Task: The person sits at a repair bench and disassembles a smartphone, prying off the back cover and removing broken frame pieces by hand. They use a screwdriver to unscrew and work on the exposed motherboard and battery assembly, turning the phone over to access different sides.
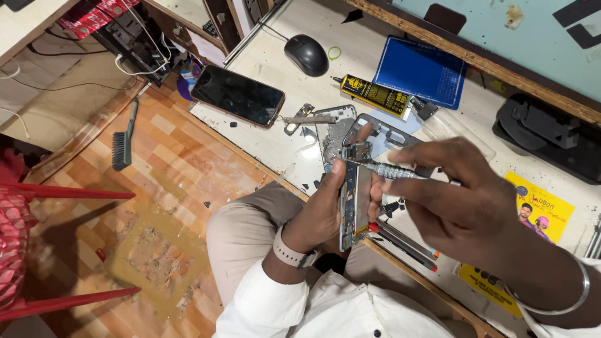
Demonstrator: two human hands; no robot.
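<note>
Two hands busy over the bench edge; left hand (319, 209) clamps an opened silver phone frame (352, 200) upright, right hand (457, 191) pinches a knurled metal screwdriver (391, 170) at its top; back cover (335, 128) already off, screws probably remaining.

White shirt, grey-brown trousers, beige watch on L wrist, silver bangle on R.

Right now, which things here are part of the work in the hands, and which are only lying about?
In use:
opened phone in left hand
screwdriver in right hand

Lying about:
intact phone
mouse
glue tube
blue mat
brush
</note>
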